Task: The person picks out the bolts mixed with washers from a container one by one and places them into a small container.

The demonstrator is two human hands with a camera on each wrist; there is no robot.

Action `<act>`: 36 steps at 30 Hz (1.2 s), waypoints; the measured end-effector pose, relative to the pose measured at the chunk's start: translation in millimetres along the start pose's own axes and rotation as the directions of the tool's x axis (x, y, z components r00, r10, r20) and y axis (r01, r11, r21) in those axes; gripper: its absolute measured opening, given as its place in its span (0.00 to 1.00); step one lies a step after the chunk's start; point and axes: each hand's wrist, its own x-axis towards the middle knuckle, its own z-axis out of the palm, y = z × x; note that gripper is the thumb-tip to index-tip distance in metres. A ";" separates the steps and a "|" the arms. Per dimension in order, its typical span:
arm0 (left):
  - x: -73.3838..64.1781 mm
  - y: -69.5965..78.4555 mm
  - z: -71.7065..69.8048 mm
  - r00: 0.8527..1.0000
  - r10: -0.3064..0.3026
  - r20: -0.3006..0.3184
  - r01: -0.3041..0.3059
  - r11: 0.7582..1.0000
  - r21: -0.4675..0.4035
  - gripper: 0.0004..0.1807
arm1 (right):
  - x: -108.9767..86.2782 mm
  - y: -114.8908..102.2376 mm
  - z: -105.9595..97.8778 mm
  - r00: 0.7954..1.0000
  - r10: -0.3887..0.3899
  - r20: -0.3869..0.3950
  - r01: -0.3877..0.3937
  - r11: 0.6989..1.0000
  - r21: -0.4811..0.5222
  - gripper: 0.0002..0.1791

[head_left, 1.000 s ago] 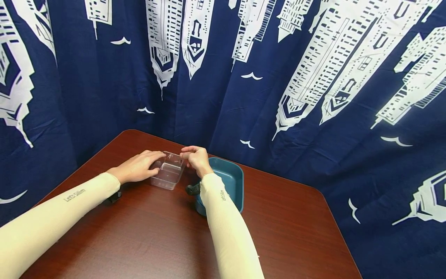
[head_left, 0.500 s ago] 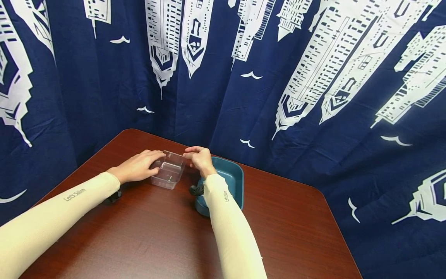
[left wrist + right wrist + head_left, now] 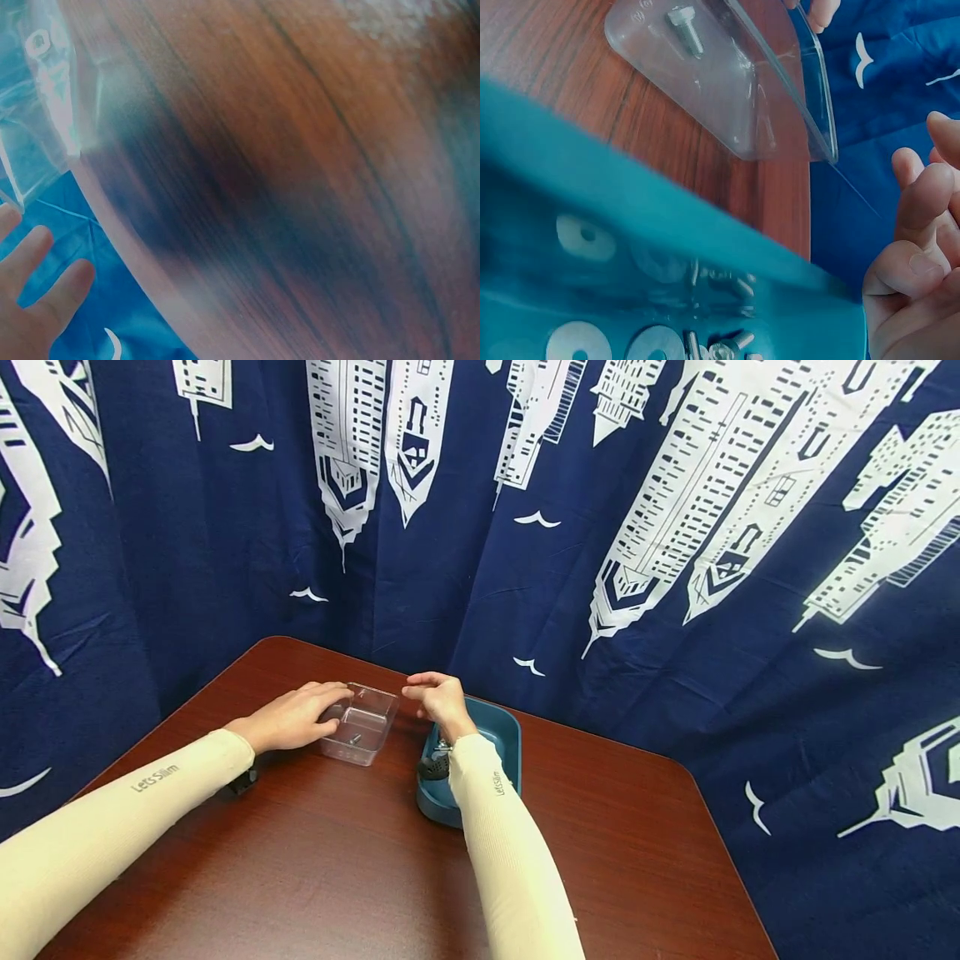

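My left hand (image 3: 300, 717) lies at the left side of a clear plastic container (image 3: 378, 727), fingers spread at its rim. In the left wrist view, the fingers (image 3: 64, 289) look loosely extended beside the container's wall. Inside it lies one metal bolt (image 3: 686, 34). My right hand (image 3: 441, 700) hovers over the far left side of a teal bin (image 3: 495, 722), just right of the clear container. Its fingers (image 3: 922, 195) are loosely bent, with nothing between them. Several bolts (image 3: 727, 349) and two large washers (image 3: 579, 345) rest on the bin's floor, partly cut off by the frame.
Both containers stand on a reddish-brown wooden table (image 3: 615, 827) with rounded corners. A navy curtain (image 3: 435, 585) with white buildings hangs behind the table's back edge. Sleeved forearms reach in from the near side, and the right one covers part of the bin.
A bolt has come to lie in the clear container. My right hand has drawn back to the right, from the container's rim to over the bin. The left hand has stayed put.
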 end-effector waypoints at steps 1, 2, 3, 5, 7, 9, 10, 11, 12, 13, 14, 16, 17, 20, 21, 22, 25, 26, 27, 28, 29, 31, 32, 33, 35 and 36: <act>0.2 -0.3 0.1 1.000 -0.001 0.001 0.001 1.000 0.002 0.30 | -0.2 -0.5 -1.2 1.000 -0.002 0.001 0.002 1.000 -0.004 0.11; 0.4 -0.6 0.1 1.000 -0.004 0.003 0.004 1.000 0.003 0.30 | -0.3 -0.9 -2.5 1.000 -0.004 0.002 0.004 1.000 -0.006 0.11; 0.5 -0.8 0.0 1.000 -0.007 0.006 0.007 1.000 0.005 0.30 | -0.5 -1.4 -4.1 1.000 -0.004 0.002 0.004 1.000 -0.009 0.12; 0.6 -1.0 -0.2 1.000 -0.008 0.010 0.008 1.000 0.009 0.30 | -0.7 -1.7 -7.4 1.000 -0.001 0.003 0.002 1.000 -0.015 0.12; 0.9 -1.1 -0.3 1.000 -0.007 0.014 0.007 1.000 0.012 0.31 | -1.2 -2.0 -11.5 1.000 0.000 0.006 0.000 1.000 -0.021 0.12; 1.2 -1.1 -0.6 1.000 -0.007 0.017 0.006 1.000 0.012 0.31 | -1.8 -2.1 -16.1 1.000 -0.002 0.008 0.002 0.999 -0.032 0.12; 1.2 -1.4 -0.7 1.000 -0.005 0.017 0.005 1.000 0.011 0.31 | -2.4 -2.2 -18.4 1.000 -0.004 0.008 0.005 0.999 -0.039 0.12; 1.3 -1.4 -0.9 1.000 -0.004 0.018 0.003 1.000 0.009 0.31 | -2.9 -2.2 -20.7 1.000 -0.007 0.009 0.007 0.999 -0.043 0.12; 1.3 -1.1 -1.2 1.000 0.000 0.016 0.000 1.000 0.007 0.31 | -3.6 -2.4 -23.0 1.000 -0.010 0.010 0.011 0.999 -0.049 0.12; 1.2 -1.0 -1.6 1.000 0.003 0.013 -0.003 1.000 0.006 0.31 | -4.0 -2.3 -25.3 1.000 -0.013 0.009 0.013 0.998 -0.054 0.12; 1.2 -0.9 -1.7 1.000 0.009 0.008 -0.009 1.000 0.006 0.30 | -4.8 -2.4 -27.3 1.000 -0.014 0.008 0.015 0.998 -0.058 0.13; 1.3 -0.6 -1.9 1.000 0.024 -0.005 -0.024 1.000 0.008 0.30 | -5.6 -2.2 -31.4 1.000 -0.019 0.009 0.019 0.998 -0.062 0.13; 1.4 0.0 -2.1 1.000 0.028 -0.009 -0.028 1.000 0.009 0.29 | -6.0 -2.0 -33.3 1.000 -0.021 0.010 0.022 0.998 -0.064 0.13; 2.4 0.6 -1.6 0.999 0.038 -0.018 -0.037 0.999 0.013 0.29 | -7.2 -1.2 -38.3 1.000 -0.025 0.016 0.026 0.997 -0.069 0.15; 2.8 1.4 -1.6 0.999 0.035 -0.017 -0.035 0.999 0.013 0.29 | -7.5 -1.0 -39.9 1.000 -0.026 0.017 0.027 0.997 -0.072 0.15; 3.0 1.9 -1.6 0.999 0.031 -0.014 -0.030 0.999 0.014 0.29 | -8.1 -0.9 -41.3 1.000 -0.024 0.017 0.026 0.997 -0.073 0.16; 4.1 3.2 -1.5 0.999 0.030 -0.017 -0.029 0.999 0.017 0.29 | -9.6 -0.4 -45.5 1.000 -0.020 0.013 0.021 0.997 -0.071 0.15; 4.3 3.8 -1.6 0.999 0.029 -0.019 -0.029 0.999 0.018 0.29 | -10.3 -0.4 -47.0 1.000 -0.018 0.012 0.019 0.998 -0.066 0.15; 4.6 4.2 -1.5 0.999 0.026 -0.019 -0.026 0.999 0.019 0.29 | -11.0 -0.3 -48.5 1.000 -0.017 0.010 0.018 0.998 -0.063 0.14; 5.0 4.3 -1.4 0.999 0.028 -0.023 -0.028 0.999 0.021 0.29 | -11.7 0.0 -50.1 1.000 -0.018 0.009 0.018 0.998 -0.058 0.14; 5.3 4.7 -1.3 0.999 0.034 -0.029 -0.034 0.999 0.023 0.29 | -12.4 0.2 -51.8 1.000 -0.018 0.008 0.018 0.998 -0.055 0.13; 5.9 5.8 -1.2 0.998 0.040 -0.039 -0.039 0.999 0.027 0.29 | -13.7 0.8 -55.2 1.000 -0.022 0.007 0.022 0.998 -0.057 0.14; 6.4 6.6 -1.2 0.998 0.046 -0.042 -0.045 0.999 0.030 0.29 | -14.4 1.1 -57.0 1.000 -0.025 0.005 0.025 0.998 -0.060 0.14; 6.9 7.2 -1.2 0.998 0.051 -0.045 -0.050 0.998 0.032 0.28 | -15.1 1.5 -58.8 1.000 -0.029 0.003 0.029 0.998 -0.064 0.15; 8.3 8.7 -1.2 0.997 0.062 -0.053 -0.059 0.997 0.039 0.28 | -16.5 2.3 -62.2 0.999 -0.033 -0.004 0.033 0.997 -0.074 0.15; 9.1 9.8 -1.3 0.997 0.063 -0.054 -0.061 0.997 0.042 0.28 | -17.1 2.7 -63.8 0.999 -0.038 -0.009 0.037 0.996 -0.080 0.14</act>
